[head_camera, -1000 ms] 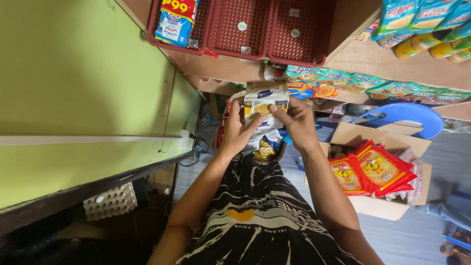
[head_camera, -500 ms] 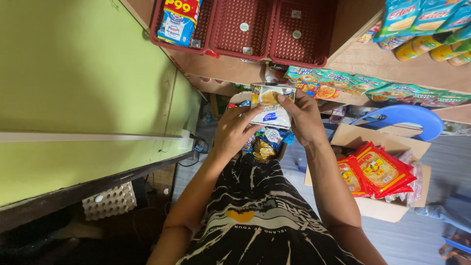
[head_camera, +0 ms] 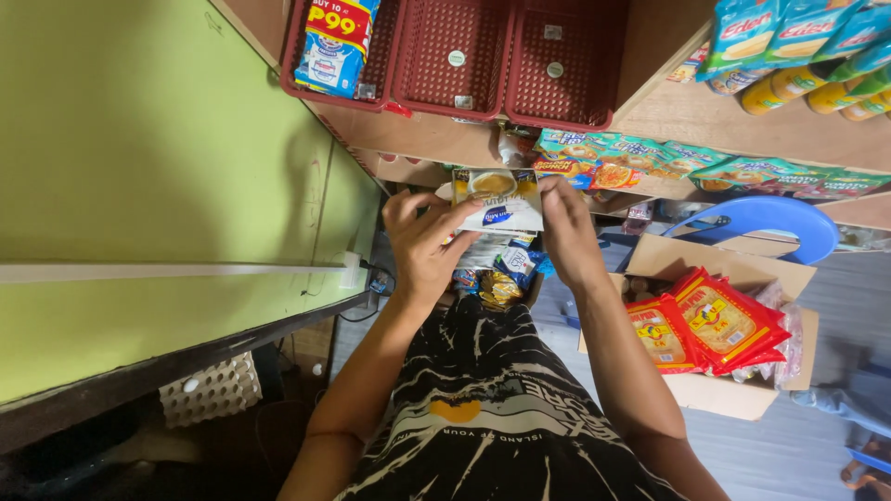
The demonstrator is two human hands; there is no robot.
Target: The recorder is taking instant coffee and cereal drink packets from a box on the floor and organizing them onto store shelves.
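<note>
I hold a white soup-mix packet (head_camera: 497, 199) with a yellow bowl picture in both hands, in front of the wooden shelf. My left hand (head_camera: 422, 243) grips its left edge and my right hand (head_camera: 568, 232) grips its right edge. Under the packet more sachets (head_camera: 497, 269) in blue, white and gold lie in a pile near my lap. Just beyond the packet a row of teal and orange packets (head_camera: 613, 158) lines the shelf edge.
Red plastic baskets (head_camera: 520, 65) sit on the upper shelf, one with a blue-and-white bag (head_camera: 334, 46). A cardboard box (head_camera: 742, 353) with red noodle packs (head_camera: 710, 325) stands at right beside a blue plastic chair (head_camera: 761, 218). A green wall (head_camera: 139, 186) closes the left side.
Both hands have lifted the packet a little higher toward the shelf and turned its front face toward me.
</note>
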